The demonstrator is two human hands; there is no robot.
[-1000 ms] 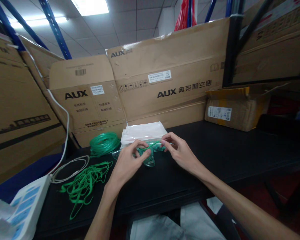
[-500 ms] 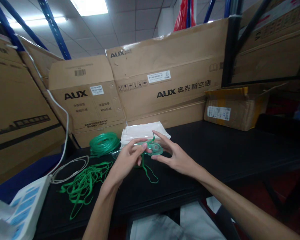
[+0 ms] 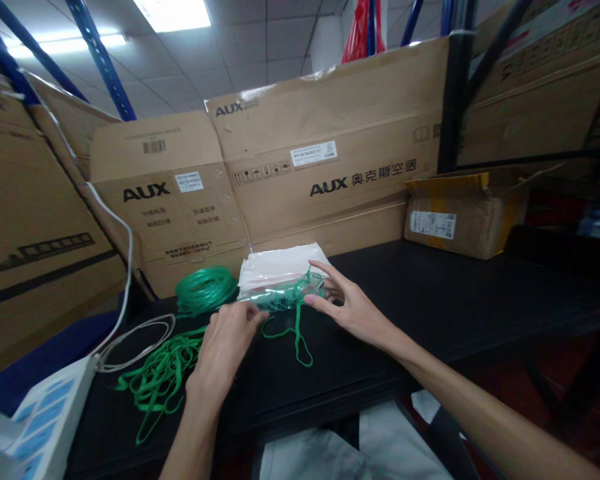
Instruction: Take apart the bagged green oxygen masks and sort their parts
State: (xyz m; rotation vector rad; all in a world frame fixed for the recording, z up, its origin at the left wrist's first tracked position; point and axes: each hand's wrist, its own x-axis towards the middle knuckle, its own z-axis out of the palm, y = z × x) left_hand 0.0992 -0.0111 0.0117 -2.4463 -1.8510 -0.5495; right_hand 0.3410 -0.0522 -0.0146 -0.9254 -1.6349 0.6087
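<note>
My right hand (image 3: 353, 307) holds a small, clear green plastic piece, seemingly a mask (image 3: 311, 285), between thumb and fingers. A thin green elastic strap (image 3: 299, 333) hangs from it in a loop onto the black table. My left hand (image 3: 233, 337) is apart from the mask, fingers curled and fingertips pinched near the strap's loose end; whether anything sits in the pinch is hidden. Behind the hands lie clear plastic with green parts (image 3: 275, 297) and a stack of white packets (image 3: 285, 263). A tangle of green straps (image 3: 163, 373) lies left of my left hand.
A coil of green tubing (image 3: 206, 288) lies at the back left, near a looped white cable (image 3: 135, 350) and a white-and-blue device (image 3: 50, 420). Large cardboard panels (image 3: 300, 187) stand along the back of the black table (image 3: 430, 307). An open carton (image 3: 455, 213) is at the right.
My left hand has let go of the mask and moved left and down. My right hand still holds the mask, with the strap hanging lower right. The view has shifted slightly.
</note>
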